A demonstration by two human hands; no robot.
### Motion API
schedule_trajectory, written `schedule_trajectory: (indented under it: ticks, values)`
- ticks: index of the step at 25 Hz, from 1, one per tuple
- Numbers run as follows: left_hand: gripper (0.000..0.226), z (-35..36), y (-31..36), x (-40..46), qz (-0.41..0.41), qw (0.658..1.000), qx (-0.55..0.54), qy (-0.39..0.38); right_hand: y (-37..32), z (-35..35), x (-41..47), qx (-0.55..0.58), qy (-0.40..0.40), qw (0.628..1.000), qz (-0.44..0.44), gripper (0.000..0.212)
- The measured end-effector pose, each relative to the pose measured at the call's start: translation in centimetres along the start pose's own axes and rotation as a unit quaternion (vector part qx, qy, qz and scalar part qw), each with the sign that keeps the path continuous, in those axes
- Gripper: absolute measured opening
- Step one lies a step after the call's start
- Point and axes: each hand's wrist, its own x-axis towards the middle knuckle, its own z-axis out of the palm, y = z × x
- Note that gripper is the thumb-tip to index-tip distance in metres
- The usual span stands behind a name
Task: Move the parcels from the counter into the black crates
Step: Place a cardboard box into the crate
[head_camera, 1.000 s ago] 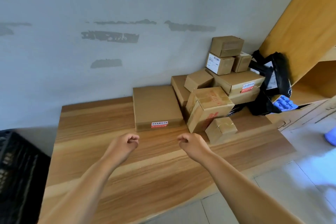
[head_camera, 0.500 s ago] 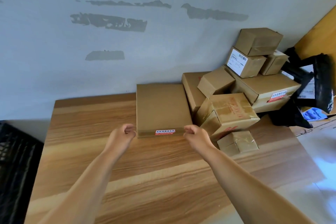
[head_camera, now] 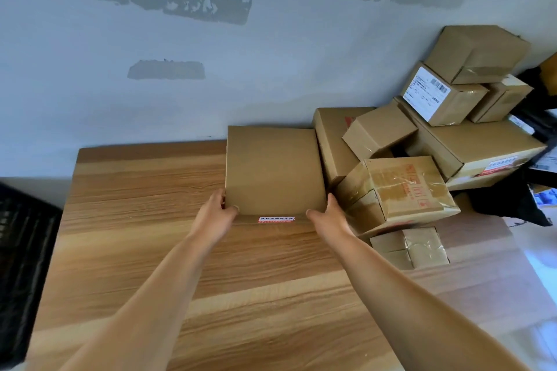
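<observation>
The wooden counter stretched ahead of me, with the black crate off its left edge. The flat parcel lay on the counter by the wall, touching the heaped boxes on its right. My left hand gripped its near left corner, my right hand its near right corner, thumbs on top. I judged the risk lay in dragging it: the taped box leaning just beside could slide or topple.
</observation>
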Motion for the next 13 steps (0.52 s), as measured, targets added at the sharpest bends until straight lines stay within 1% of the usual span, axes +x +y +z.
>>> schedule_trajectory:
  ticks: [2,4,6,8,10,13]
  values:
    - [0.045,0.1,-0.1,0.2,-0.012,1.000,0.001,0.005,-0.3,0.0,0.9,-0.011,0.002,1.000,0.018,0.071]
    - [0.052,0.1,-0.3,0.2,-0.037,0.999,0.009,0.025,-0.4,0.1,1.1,-0.053,-0.011,0.998,0.028,0.063]
    - [0.041,0.1,-0.3,-0.5,-0.074,0.996,0.017,0.042,-0.2,0.1,1.2,-0.066,-0.027,0.997,0.032,0.057]
    - [0.035,0.4,-0.4,-1.5,-0.098,0.993,0.014,0.057,0.0,-0.3,0.9,-0.023,-0.051,0.998,0.036,0.052]
    - [0.037,0.9,-0.3,-2.7,-0.097,0.992,0.002,0.076,-0.3,-0.9,0.1,0.039,-0.081,0.994,0.054,0.047]
    - [0.040,0.9,0.3,-4.5,-0.074,0.991,-0.058,0.099,-0.9,-2.2,-1.3,0.052,-0.100,0.993,0.047,0.052]
